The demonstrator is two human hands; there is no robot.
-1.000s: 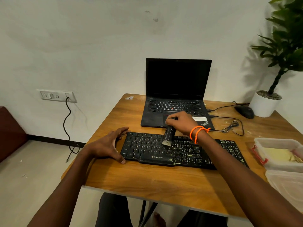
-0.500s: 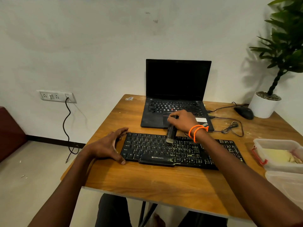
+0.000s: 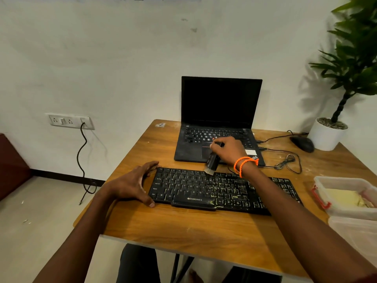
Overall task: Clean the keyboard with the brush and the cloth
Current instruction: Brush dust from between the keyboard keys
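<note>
- Head view: your black full-size keyboard lies on the wooden table, left keys clean, right half streaked with pale grime.
- Your right hand grips the black brush, bristles at the far key row.
- Your left hand braces the left edge, fingers spread.
- Brushing looks half done; wiping remains, and no cloth is clearly visible.

Office corner: laptop, wooden desk, wall sockets.
</note>
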